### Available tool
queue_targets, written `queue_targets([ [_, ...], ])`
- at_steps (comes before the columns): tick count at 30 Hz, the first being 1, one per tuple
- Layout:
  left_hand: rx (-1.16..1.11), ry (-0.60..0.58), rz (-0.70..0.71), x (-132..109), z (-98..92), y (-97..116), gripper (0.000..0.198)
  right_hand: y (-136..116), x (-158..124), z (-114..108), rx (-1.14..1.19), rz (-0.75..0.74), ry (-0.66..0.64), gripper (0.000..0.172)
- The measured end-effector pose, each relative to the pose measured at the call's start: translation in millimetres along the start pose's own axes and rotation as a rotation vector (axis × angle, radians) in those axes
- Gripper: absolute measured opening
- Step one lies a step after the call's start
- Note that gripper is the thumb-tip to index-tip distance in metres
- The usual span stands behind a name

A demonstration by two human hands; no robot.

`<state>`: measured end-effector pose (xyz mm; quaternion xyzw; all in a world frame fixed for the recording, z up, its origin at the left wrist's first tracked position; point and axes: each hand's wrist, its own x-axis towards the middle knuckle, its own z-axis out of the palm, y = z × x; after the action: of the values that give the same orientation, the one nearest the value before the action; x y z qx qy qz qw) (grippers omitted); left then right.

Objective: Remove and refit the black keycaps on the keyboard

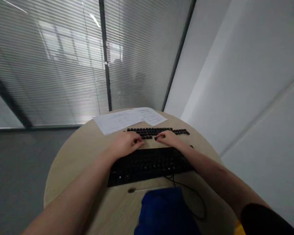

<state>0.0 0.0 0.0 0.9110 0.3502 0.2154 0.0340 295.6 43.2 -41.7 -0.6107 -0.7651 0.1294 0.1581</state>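
Note:
A black keyboard lies on the round table, its cable running toward me. Just beyond it, loose black keycaps are laid out in several rows. My left hand is over the keyboard's far left edge, beside the lower keycaps. Its thumb and fingers are curled together; whatever may be between them is too small to make out. Reaching in from the right, my right hand has its fingertips closed on a small black keycap at the near edge of the rows.
Printed paper sheets lie at the back of the table. A dark blue cloth-like item is at the near edge, beside the looped cable. Behind stands a glass partition with blinds; a white wall rises at right.

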Motion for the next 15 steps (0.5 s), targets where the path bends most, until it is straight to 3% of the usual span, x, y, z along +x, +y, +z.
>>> queue_targets([
  [8, -0.011, -0.002, -0.032, 4.1, -4.5, 2.0, 0.032, 3.7, 13.5, 14.3, -0.05, 0.062, 0.0, 0.029],
  [15, -0.049, 0.013, -0.025, 2.9, -10.0, -1.0, 0.03, -2.4, 17.9, 11.3, -0.075, 0.057, 0.013, 0.031],
])
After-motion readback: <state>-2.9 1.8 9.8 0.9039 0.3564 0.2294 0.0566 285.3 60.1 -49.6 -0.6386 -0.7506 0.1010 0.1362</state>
